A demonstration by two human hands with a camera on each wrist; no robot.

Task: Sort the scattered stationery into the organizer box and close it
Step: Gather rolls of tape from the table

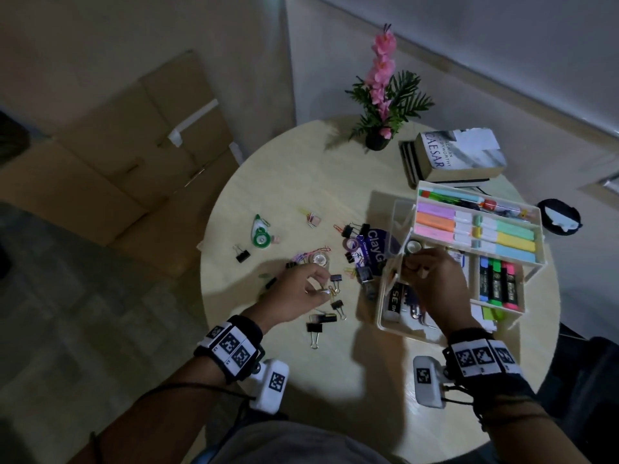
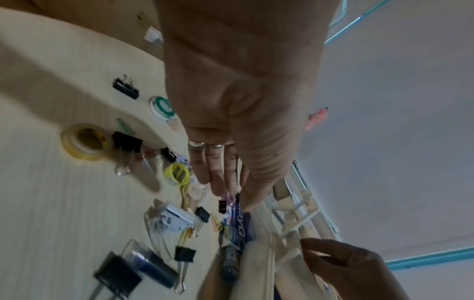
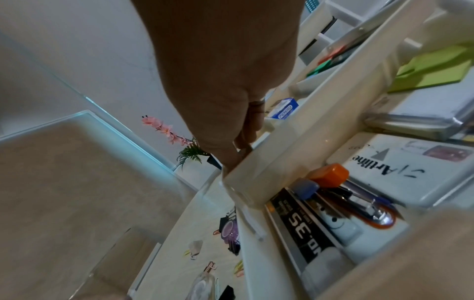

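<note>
The cream organizer box (image 1: pixel 382 318) stands open on the right of the round table (image 1: pixel 351 370), with its highlighter tray (image 1: pixel 539 226) swung out. My right hand (image 1: pixel 410 264) pinches the edge of a small hinged tray of the box (image 3: pixel 256 174), with thumb and fingers curled on its corner. Over the scattered clips hovers my left hand (image 1: pixel 320 286), its fingertips close to a gold paper clip (image 1: pixel 333 291). The left wrist view shows these fingers (image 2: pixel 218 182) fairly straight, and I cannot make out anything between them. Black binder clips (image 1: pixel 315 328), a clear tape roll (image 1: pixel 320 259) and a green correction tape (image 1: pixel 261 234) lie loose.
A purple ClayGo pack (image 1: pixel 376 244) lies against the box's left side. Stacked books (image 1: pixel 462 155) and a potted pink flower (image 1: pixel 378 142) stand at the table's far edge. Cardboard boxes (image 1: pixel 117 162) lie on the floor to the left. Bare tabletop shows nearest me.
</note>
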